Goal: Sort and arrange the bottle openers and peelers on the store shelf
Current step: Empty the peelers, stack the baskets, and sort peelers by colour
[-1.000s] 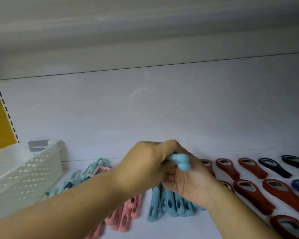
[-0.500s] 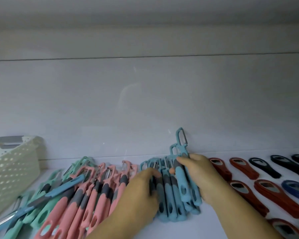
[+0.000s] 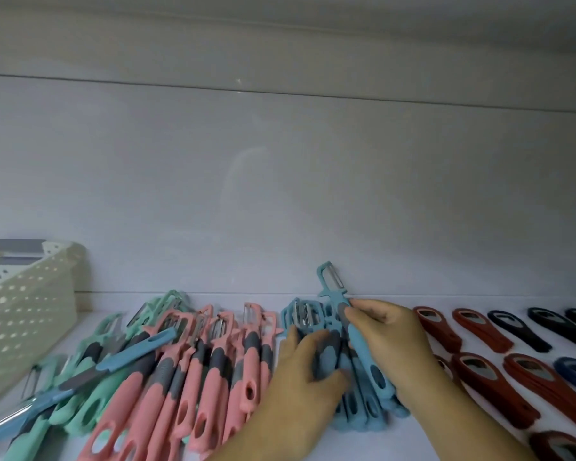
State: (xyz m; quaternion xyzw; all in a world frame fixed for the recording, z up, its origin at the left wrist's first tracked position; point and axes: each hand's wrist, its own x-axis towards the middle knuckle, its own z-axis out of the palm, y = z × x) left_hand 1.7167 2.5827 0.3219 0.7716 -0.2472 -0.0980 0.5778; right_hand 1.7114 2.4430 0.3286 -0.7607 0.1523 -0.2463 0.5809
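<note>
Right hand (image 3: 389, 344): fingers curled round the handle of one blue peeler (image 3: 363, 356), pinching it near the grey grip; the thumb is hidden behind the handle.
Held peeler: tilted, its blade end raised toward the back panel (image 3: 280, 178), its tail end down on the blue peeler stack (image 3: 353, 417).
Left hand (image 3: 306, 367): fingers bent over the stack's grey grips, touching them; blur hides whether they clasp any handle, so I cannot tell.
Blue peeler stack: on the shelf (image 3: 379, 444) between the two hands, largely covered by them.
Pink peelers (image 3: 210, 371): a row just left of the stack, lower ends cut off by the frame edge.
Mint-green peelers (image 3: 90, 404): a loose heap further left, with a stray blue peeler (image 3: 137, 351) lying across it.
Perforated basket (image 3: 24, 314): far left, partly out of frame.
Red bottle openers (image 3: 489, 387): rows to the right, some behind the right wrist.
Black bottle openers (image 3: 516, 331): back right, cut off at the edge.
</note>
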